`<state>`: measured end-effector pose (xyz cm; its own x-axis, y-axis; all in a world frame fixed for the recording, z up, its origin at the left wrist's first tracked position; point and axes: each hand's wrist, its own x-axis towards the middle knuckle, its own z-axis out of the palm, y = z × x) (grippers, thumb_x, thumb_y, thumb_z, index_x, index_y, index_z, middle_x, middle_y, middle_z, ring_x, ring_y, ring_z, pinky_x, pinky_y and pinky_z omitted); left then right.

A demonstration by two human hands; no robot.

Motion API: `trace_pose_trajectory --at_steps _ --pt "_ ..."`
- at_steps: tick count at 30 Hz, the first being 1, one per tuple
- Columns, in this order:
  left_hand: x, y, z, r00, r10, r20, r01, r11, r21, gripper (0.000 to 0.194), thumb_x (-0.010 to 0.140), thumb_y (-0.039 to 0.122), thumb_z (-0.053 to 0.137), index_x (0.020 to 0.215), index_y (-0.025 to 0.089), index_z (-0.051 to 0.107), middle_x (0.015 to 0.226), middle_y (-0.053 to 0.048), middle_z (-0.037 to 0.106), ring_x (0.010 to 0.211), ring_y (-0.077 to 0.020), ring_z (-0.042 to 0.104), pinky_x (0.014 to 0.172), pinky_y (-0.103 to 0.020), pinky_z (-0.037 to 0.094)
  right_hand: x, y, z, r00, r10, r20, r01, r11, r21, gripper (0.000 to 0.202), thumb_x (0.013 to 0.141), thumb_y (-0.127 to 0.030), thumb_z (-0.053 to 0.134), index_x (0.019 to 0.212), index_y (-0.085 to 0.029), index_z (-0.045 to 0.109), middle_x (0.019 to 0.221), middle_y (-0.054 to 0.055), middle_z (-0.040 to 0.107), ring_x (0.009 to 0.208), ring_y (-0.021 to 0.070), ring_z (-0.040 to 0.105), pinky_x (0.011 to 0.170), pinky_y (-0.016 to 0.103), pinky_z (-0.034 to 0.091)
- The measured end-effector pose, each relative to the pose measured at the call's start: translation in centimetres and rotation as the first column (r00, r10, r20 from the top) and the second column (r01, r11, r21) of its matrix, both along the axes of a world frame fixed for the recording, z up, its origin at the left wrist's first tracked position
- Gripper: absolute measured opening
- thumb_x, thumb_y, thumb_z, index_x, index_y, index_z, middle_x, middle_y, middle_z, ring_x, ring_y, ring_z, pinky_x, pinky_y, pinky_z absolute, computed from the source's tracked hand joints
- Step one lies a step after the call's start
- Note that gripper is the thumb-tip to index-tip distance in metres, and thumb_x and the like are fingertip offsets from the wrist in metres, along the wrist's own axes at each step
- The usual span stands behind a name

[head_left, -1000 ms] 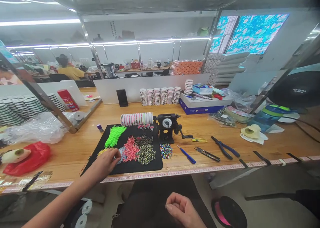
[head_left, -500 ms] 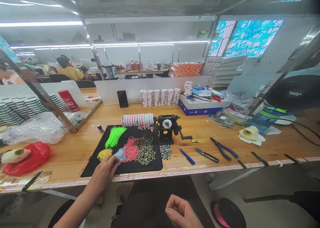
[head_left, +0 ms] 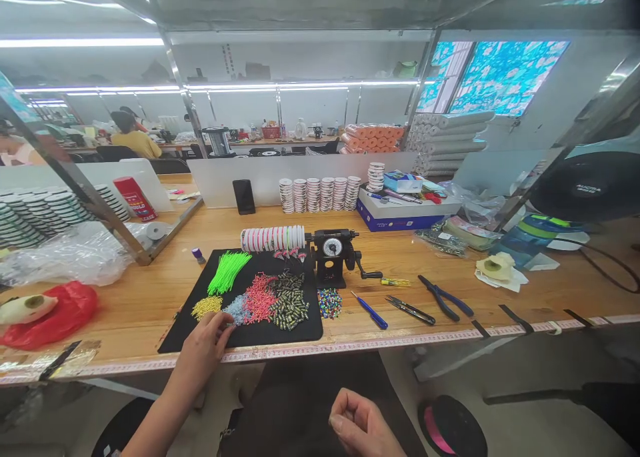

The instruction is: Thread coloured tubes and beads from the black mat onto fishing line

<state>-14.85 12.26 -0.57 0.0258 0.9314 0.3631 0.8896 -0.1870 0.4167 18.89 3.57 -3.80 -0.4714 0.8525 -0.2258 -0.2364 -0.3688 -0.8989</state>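
My left hand rests at the front of a black mat, thumb and fingertips pinched together beside a small heap of pale blue pieces. Whatever those fingertips hold is too small to make out. Close by lie yellow bits, pink-red tubes, dark brass-toned barrel-like pieces and bright green thin strips. Low in front of the table edge, above my lap, my right hand is curled closed; its fingers hide anything inside.
Behind the mat, a hand-cranked winder carries a row of white spools. Mixed coloured beads, a blue-handled tool, tweezers and pliers lie to the right. A measuring tape runs along the front edge.
The whole view has shifted slightly, so the table's things sit a little further left. Both hands keep nearly the same places and closed poses.
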Motion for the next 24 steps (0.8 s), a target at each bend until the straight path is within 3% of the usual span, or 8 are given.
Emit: trace_pose_trajectory --at_steps 8,13,16,19,20,24 --pt "1.4 0.2 1.4 0.999 0.018 0.039 -0.017 1.0 -0.012 0.017 0.088 0.032 0.048 0.078 0.025 0.059 0.081 -0.005 0.067 0.074 -0.0253 0.067 0.069 -0.036 0.053 0.0 -0.1 1.1 1.0 -0.019 0.006 0.019 1.0 -0.018 0.059 0.069 -0.07 0.077 0.072 -0.02 0.047 0.055 -0.01 0.033 0.049 0.007 0.021 0.049 0.025 0.015" --pt "0.7 -0.3 2.1 0.973 0.123 0.197 -0.117 0.992 -0.04 0.015 0.085 0.038 0.054 0.079 0.025 0.058 0.073 -0.003 0.07 0.068 -0.0246 0.07 0.066 -0.035 0.054 0.4 -0.3 2.3 0.995 -0.072 0.066 0.071 0.997 0.014 0.058 0.07 -0.071 0.075 0.07 -0.02 0.047 0.057 -0.009 0.034 0.053 0.0088 0.025 0.052 0.025 0.018" --pt "1.4 -1.3 2.7 0.926 0.161 0.34 -0.141 0.986 -0.084 0.027 0.085 0.049 0.057 0.089 0.022 0.062 0.079 -0.004 0.075 0.073 -0.0238 0.075 0.069 -0.033 0.058 0.4 -0.5 2.9 0.984 -0.116 0.136 0.108 0.992 0.06 0.053 0.074 -0.066 0.073 0.071 -0.019 0.05 0.061 -0.007 0.037 0.057 0.0101 0.028 0.054 0.026 0.019" --pt "4.6 -3.1 3.5 0.833 0.123 0.54 -0.03 0.984 -0.178 0.048 0.083 0.06 0.06 0.106 0.019 0.065 0.092 -0.006 0.078 0.085 -0.0235 0.076 0.074 -0.03 0.061 0.2 -0.8 3.5 0.974 -0.148 0.17 0.134 0.987 0.091 0.046 0.079 -0.059 0.072 0.072 -0.019 0.051 0.06 -0.008 0.035 0.057 0.0102 0.026 0.054 0.026 0.019" --pt "6.1 -3.8 3.7 0.759 0.124 0.64 0.056 0.966 -0.254 0.05 0.08 0.062 0.065 0.105 0.019 0.069 0.091 -0.006 0.079 0.084 -0.0233 0.076 0.074 -0.029 0.061 0.1 -0.9 3.7 0.969 -0.165 0.182 0.149 0.984 0.098 0.044 0.079 -0.057 0.071 0.072 -0.019 0.051 0.059 -0.008 0.034 0.057 0.01 0.025 0.053 0.026 0.019" --pt "12.7 -6.9 3.7 0.481 0.205 0.853 0.384 0.824 -0.415 0.045 0.065 0.058 0.083 0.084 0.018 0.077 0.076 -0.005 0.077 0.068 -0.0189 0.072 0.064 -0.024 0.058 -0.2 -1.7 4.4 0.933 -0.247 0.264 0.219 0.967 0.13 0.042 0.078 -0.055 0.072 0.071 -0.019 0.051 0.056 -0.009 0.032 0.053 0.0089 0.025 0.05 0.025 0.018"
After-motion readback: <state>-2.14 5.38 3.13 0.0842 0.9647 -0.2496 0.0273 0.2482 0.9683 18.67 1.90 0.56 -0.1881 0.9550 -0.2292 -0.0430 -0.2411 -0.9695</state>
